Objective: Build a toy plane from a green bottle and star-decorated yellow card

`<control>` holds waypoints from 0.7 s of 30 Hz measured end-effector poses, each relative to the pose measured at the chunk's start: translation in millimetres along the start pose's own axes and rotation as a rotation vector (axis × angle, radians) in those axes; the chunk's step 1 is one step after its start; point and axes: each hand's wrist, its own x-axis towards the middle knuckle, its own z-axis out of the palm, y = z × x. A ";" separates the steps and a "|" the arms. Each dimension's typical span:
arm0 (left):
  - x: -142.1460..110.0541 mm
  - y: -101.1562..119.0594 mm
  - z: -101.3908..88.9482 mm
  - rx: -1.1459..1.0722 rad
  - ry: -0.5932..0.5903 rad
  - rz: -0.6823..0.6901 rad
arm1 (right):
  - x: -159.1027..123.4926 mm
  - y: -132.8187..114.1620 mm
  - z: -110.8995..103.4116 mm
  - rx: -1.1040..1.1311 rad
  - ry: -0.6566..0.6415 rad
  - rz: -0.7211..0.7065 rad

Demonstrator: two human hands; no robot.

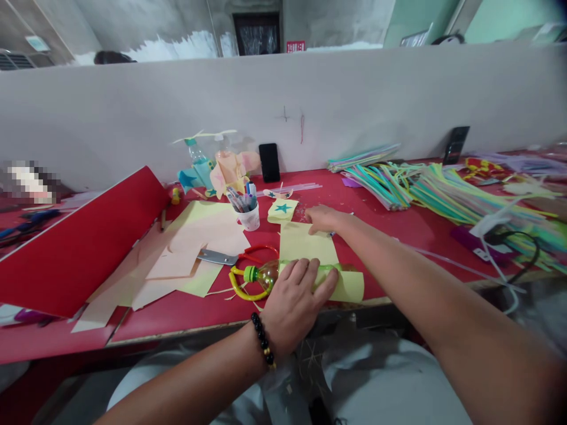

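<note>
My left hand (297,304), with a black bead bracelet at its wrist, is wrapped over a clear plastic bottle (268,275) lying on its side. The bottle has a green cap (250,274) pointing left. Pale yellow paper (308,242) spreads flat behind the bottle, and a curled end shows right of my fingers. My right hand (322,219) is stretched across the table at the far right edge of this paper, thumb and fingers slightly apart. Just left of it lies a small yellow paper piece with a teal star (283,208).
Scissors (219,257) with red and yellow handles lie left of the bottle, partly under it. Behind stand a cup of pens (249,217), decorated bottles (199,162) and a phone (269,162). A red board (88,242) leans at left. Bundled pastel strips (460,195) cover the right.
</note>
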 end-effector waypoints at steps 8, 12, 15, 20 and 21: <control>6.4 -2.1 0.5 0.065 -0.012 0.013 | -1.1 -2.1 -6.8 -0.033 0.023 -0.002; 4.3 0.5 3.9 0.091 0.044 0.023 | -16.4 -33.5 -21.6 -0.013 0.123 -0.122; 0.4 2.3 10.9 0.106 0.112 0.025 | -24.4 -81.4 -31.3 0.007 0.051 -0.343; -2.8 4.2 20.6 0.036 0.178 0.006 | -15.1 -149.0 -30.2 -0.102 -0.138 -0.429; -2.8 4.6 21.4 0.015 0.186 0.005 | -10.8 -156.0 -28.7 -0.118 -0.161 -0.420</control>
